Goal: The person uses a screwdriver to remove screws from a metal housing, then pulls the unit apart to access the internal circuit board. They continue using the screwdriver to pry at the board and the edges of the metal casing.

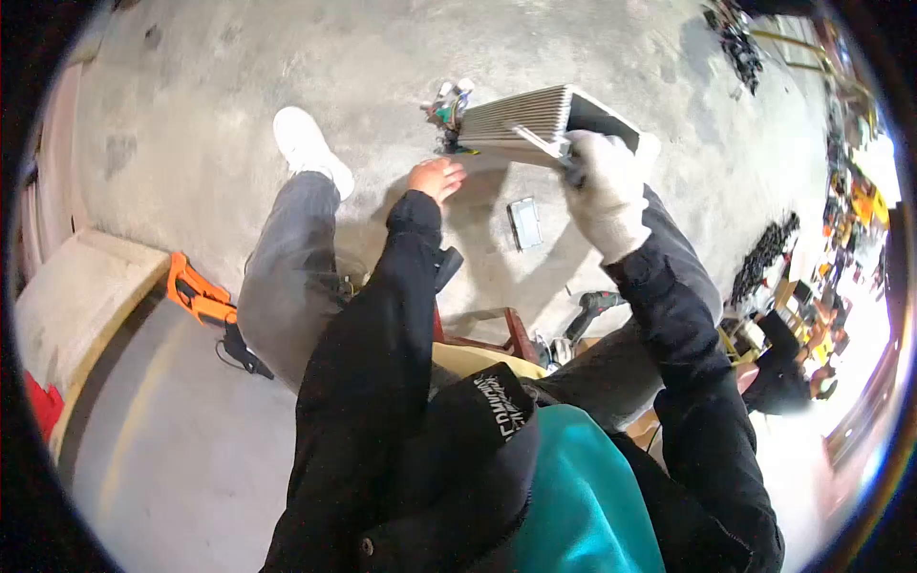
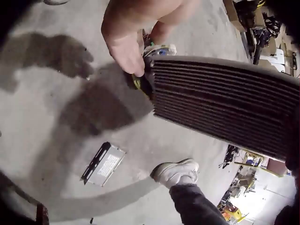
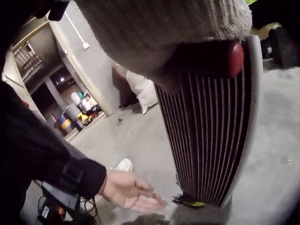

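A grey finned metal housing is tilted above the floor, with its hollow end towards my right hand. That hand wears a pale knit glove and grips a dark, red-ended handle against the housing; a light metal bar sticks out beside it. My bare left hand is by the far end, fingers extended and loose, palm turned up in the right wrist view. Coloured wires show at that end. In the left wrist view the fingertips overlap the housing's corner; contact is unclear.
A flat, labelled metal box lies on the concrete floor between my legs. A power tool is near my right thigh, an orange tool beside a bench at the left. Cables, parts and another person are at the right.
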`<state>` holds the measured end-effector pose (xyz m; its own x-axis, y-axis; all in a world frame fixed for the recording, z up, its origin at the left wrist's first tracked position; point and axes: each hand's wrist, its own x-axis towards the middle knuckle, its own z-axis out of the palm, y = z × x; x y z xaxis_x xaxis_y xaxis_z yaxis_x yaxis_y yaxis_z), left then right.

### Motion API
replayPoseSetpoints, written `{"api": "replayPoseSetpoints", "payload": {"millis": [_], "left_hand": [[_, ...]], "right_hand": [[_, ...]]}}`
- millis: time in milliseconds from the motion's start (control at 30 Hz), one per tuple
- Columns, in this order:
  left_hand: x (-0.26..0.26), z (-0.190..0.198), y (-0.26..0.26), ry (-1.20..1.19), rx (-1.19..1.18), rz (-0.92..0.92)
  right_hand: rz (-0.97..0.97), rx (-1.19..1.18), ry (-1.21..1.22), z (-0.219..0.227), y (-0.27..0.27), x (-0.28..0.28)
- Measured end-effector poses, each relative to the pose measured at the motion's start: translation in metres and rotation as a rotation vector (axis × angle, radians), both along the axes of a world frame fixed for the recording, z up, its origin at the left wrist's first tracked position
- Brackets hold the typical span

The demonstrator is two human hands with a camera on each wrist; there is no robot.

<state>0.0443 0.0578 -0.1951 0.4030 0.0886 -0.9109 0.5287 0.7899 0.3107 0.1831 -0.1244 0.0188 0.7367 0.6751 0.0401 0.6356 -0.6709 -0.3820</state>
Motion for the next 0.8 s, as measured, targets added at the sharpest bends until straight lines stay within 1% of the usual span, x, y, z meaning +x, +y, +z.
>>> {"api": "replayPoseSetpoints", "payload": {"millis": [33,67,133,167,200,267,300,367,400,467,500,533,567,600,633,667,700,733,767,800], "left_hand": [[0.001,0.003,0.005,-0.019,0.06,-0.01],[0.004,0.016,0.013,-0.041,0.055,0.018],[0.013,0.039,0.028,-0.03,0.131,-0.053],[0.017,0.07,0.034,-0.044,0.182,-0.086],[0.015,0.083,0.042,-0.056,0.197,-0.11],[0.012,0.108,0.06,-0.154,0.276,-0.176],[0.01,0.127,0.066,-0.164,0.292,-0.196],[0.004,0.172,0.078,-0.241,0.409,-0.248],[0.0,0.196,0.084,-0.259,0.461,-0.289],[-0.01,0.245,0.092,-0.273,0.585,-0.379],[-0.017,0.26,0.094,-0.281,0.6,-0.39],[-0.024,0.271,0.096,-0.275,0.662,-0.44],[-0.028,0.278,0.096,-0.271,0.723,-0.483],[-0.032,0.28,0.092,-0.28,0.763,-0.542],[-0.035,0.28,0.086,-0.275,0.769,-0.537],[-0.031,0.277,0.079,-0.253,0.803,-0.66],[-0.024,0.271,0.073,-0.234,0.832,-0.784],[-0.017,0.257,0.071,-0.264,0.832,-0.846],[-0.007,0.246,0.066,-0.271,0.828,-0.849],[0.005,0.235,0.06,-0.321,0.881,-0.937]], "right_hand": [[0.014,0.026,-0.004,-0.001,0.001,-0.007],[0.03,0.04,-0.035,-0.009,-0.002,-0.014],[0.06,0.024,-0.059,-0.009,-0.004,-0.023],[0.076,0.08,-0.067,-0.01,-0.006,-0.027],[0.089,0.088,-0.074,-0.012,-0.007,-0.031],[0.12,0.103,-0.081,-0.016,-0.013,-0.035],[0.132,0.102,-0.082,-0.02,-0.015,-0.036],[0.188,0.091,-0.112,-0.018,-0.022,-0.039],[0.173,0.109,-0.12,-0.02,-0.024,-0.042],[0.355,0.117,-0.203,-0.023,-0.028,-0.045],[0.343,0.13,-0.214,-0.021,-0.029,-0.048],[0.427,0.109,-0.196,-0.02,-0.029,-0.051],[0.518,0.085,-0.181,-0.02,-0.028,-0.052],[0.558,0.063,-0.2,-0.021,-0.027,-0.052],[0.563,0.07,-0.201,-0.022,-0.026,-0.054],[0.58,0.102,-0.244,-0.022,-0.025,-0.054],[0.593,0.129,-0.289,-0.02,-0.023,-0.052],[0.591,0.097,-0.285,-0.02,-0.022,-0.051],[0.587,0.091,-0.285,-0.019,-0.02,-0.051],[0.578,0.075,-0.277,-0.019,-0.018,-0.049]]}}
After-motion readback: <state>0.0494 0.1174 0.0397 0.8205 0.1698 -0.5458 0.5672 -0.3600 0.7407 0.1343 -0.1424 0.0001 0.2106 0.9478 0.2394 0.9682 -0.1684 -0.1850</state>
